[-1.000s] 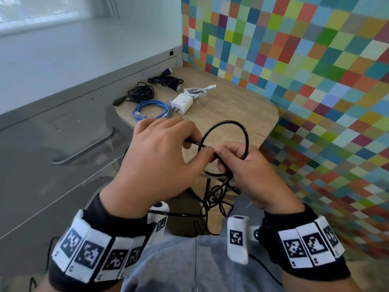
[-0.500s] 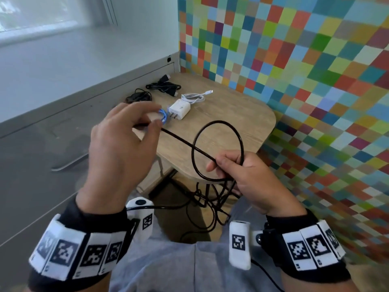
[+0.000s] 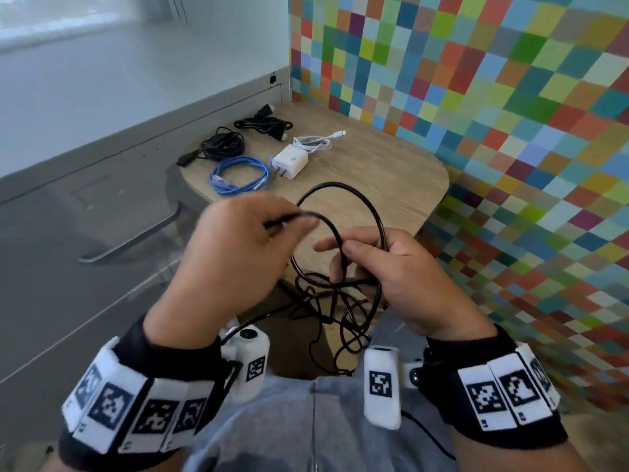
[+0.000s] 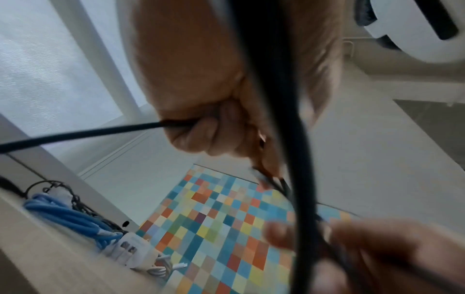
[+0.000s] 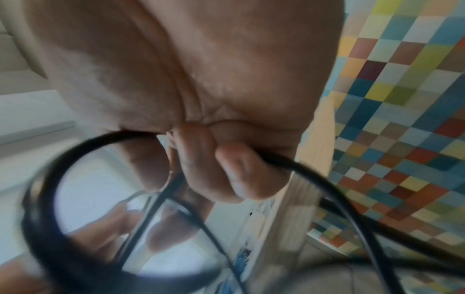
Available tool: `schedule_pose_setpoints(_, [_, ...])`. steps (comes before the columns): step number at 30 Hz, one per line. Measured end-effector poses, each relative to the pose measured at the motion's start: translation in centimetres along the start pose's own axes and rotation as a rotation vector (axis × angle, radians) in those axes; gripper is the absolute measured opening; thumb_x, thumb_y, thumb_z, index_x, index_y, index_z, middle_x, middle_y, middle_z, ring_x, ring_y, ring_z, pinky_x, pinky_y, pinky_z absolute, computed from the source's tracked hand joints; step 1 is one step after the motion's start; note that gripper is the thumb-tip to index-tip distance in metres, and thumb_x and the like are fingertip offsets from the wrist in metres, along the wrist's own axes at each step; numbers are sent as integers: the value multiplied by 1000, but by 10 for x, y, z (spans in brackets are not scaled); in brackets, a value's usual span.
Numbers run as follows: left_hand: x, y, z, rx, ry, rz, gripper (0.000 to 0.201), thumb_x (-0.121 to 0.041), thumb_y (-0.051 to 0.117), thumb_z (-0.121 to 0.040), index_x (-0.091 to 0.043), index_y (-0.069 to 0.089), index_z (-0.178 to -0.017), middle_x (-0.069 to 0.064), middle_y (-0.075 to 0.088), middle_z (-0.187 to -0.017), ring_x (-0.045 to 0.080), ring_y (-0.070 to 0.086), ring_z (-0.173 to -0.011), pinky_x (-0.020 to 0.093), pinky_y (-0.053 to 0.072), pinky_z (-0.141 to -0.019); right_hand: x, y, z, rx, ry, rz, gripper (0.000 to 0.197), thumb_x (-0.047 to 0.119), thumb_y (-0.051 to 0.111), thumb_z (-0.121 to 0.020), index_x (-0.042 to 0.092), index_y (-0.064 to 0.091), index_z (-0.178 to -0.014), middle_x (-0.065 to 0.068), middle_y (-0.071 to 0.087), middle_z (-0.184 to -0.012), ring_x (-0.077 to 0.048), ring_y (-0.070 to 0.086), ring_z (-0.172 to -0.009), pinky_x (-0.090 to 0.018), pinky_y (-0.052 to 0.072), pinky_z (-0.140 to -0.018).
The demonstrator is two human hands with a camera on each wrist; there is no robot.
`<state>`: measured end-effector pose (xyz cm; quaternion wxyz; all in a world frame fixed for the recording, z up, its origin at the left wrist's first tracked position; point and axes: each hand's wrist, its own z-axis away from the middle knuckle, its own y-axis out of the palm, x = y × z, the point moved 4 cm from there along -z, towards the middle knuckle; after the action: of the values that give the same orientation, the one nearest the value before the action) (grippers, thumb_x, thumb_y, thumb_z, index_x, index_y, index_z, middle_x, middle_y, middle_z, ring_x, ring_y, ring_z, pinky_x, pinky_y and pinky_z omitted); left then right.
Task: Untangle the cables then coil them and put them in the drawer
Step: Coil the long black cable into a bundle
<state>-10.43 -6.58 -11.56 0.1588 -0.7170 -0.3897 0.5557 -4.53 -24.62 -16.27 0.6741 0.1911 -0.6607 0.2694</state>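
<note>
fingers of my right hand (image 3: 405, 284) are curled round the gathered loops of the thin black rubber-sheathed cable (image 3: 343, 199), clamping them at the coil's lower side. the round loop stands up out of that grip, away from me, over the near edge of the light wooden tabletop (image 3: 401, 178). my left hand (image 3: 235, 253) sits just to the left and a little higher, thumb and fingertips pinching the running strand, which arcs rightward into my right hand. the uncoiled slack hangs in a tangle below both hands. so the next turn, i judge, comes from the left, laid across onto the held loops. at the tabletop's far-left corner lies a coiled blue cable (image 3: 238, 173), well apart.
</note>
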Motion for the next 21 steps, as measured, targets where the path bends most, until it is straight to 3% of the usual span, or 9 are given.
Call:
schedule_pose_setpoints(3, [5,-18,-1,-246,-35,240,6,-33,75,-92,-33,78,-88,-4,68,-67,4,50,-55,27,38,-51,-2,-7,0,13,35,-89,29,14,50,-103,16,78,-112,-6,78,-96,-15,37,-53,-26,30,-49])
schedule_pose_setpoints(6, [5,-25,-1,-391,-52,500,12,-25,68,-99,-20,78,-95,-19,61,-56,-4,50,-53,12,34,-53,-3,-12,0,-38,46,-8,35,3,49,-105,22,77,-116,11,72,-77,-13,43,-47,-24,36,-47])
schedule_pose_setpoints(7, [3,-26,-2,-396,-51,553,13,-23,65,-100,-18,77,-96,-22,59,-56,-5,51,-52,9,36,-55,-5,-11,0,-54,42,69,38,3,51,-104,28,76,-116,15,73,-82,-16,43,-49,-27,40,-50])
schedule_pose_setpoints(10, [-3,-25,-3,-363,-30,668,15,-17,61,-102,-14,75,-97,-21,55,-52,-5,48,-50,10,38,-57,-11,-9,1,-46,63,116,41,3,54,-102,36,76,-115,8,76,-110,-15,52,-58,-33,48,-55])
schedule_pose_setpoints(13, [-5,-20,-2,-312,-39,760,18,-23,63,-101,-19,78,-93,-14,42,-49,12,30,-46,29,29,-50,-9,-4,0,-8,45,151,30,13,66,-99,36,77,-114,8,74,-93,-11,57,-67,-29,50,-59])
schedule_pose_setpoints(15, [-7,-15,-1,-251,-23,762,18,-24,63,-101,-22,78,-93,-8,43,-52,19,30,-48,38,26,-49,-8,-1,-2,-32,9,165,15,20,72,-96,29,81,-105,2,74,-86,-10,61,-72,-22,49,-63])
schedule_pose_setpoints(17, [-8,-14,-2,-171,-12,661,17,-26,63,-100,-24,78,-94,4,48,-57,26,38,-53,36,33,-52,-8,0,-3,-92,-6,136,11,20,72,-96,19,82,-91,5,71,-72,-1,60,-65,-14,44,-57])
schedule_pose_setpoints(19, [-2,-11,-3,-70,-43,522,16,-29,64,-100,-27,79,-93,14,55,-66,23,46,-58,33,39,-57,-9,-3,-4,-169,5,50,16,21,69,-97,17,79,-85,5,57,-62,-7,49,-56,-21,38,-50])
schedule_pose_setpoints(21, [8,-7,-4,15,-124,384,15,-32,65,-99,-32,77,-90,12,61,-72,18,49,-58,32,41,-59,-9,-9,-4,-232,0,-79,19,21,63,-102,18,77,-88,0,48,-59,-15,40,-54,-26,34,-48])
